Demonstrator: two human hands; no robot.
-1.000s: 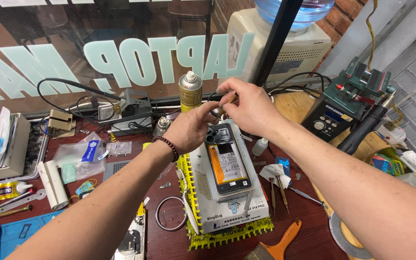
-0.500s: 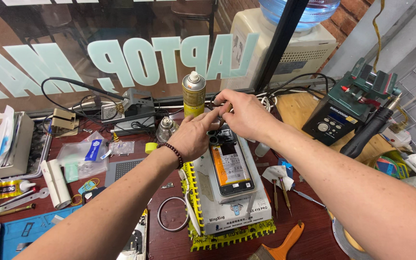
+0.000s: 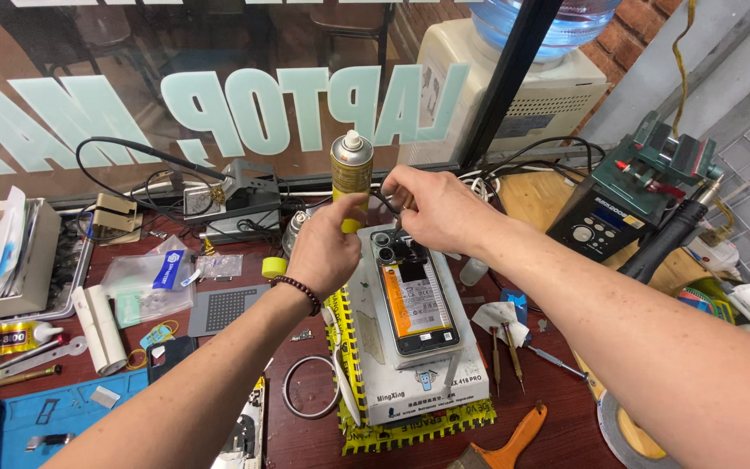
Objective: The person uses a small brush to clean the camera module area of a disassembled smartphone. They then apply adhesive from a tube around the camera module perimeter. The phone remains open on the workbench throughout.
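Both hands, left point(image 3: 330, 246) and right point(image 3: 431, 208), pinch together at the opened phone's point(image 3: 416, 300) top edge, spray can point(image 3: 351, 177) just behind.

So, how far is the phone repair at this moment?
Done: the phone lies opened on the white block, back cover off, orange battery exposed. In hand: left hand and right hand work at its camera end; what they pinch is unclear. Left: the phone is not yet closed.

Your opened phone point(image 3: 416, 300) lies on the heating pad point(image 3: 418, 382), spray can point(image 3: 351, 174) behind it, tweezers point(image 3: 505, 352) to its right, wire ring point(image 3: 307, 388) to its left.
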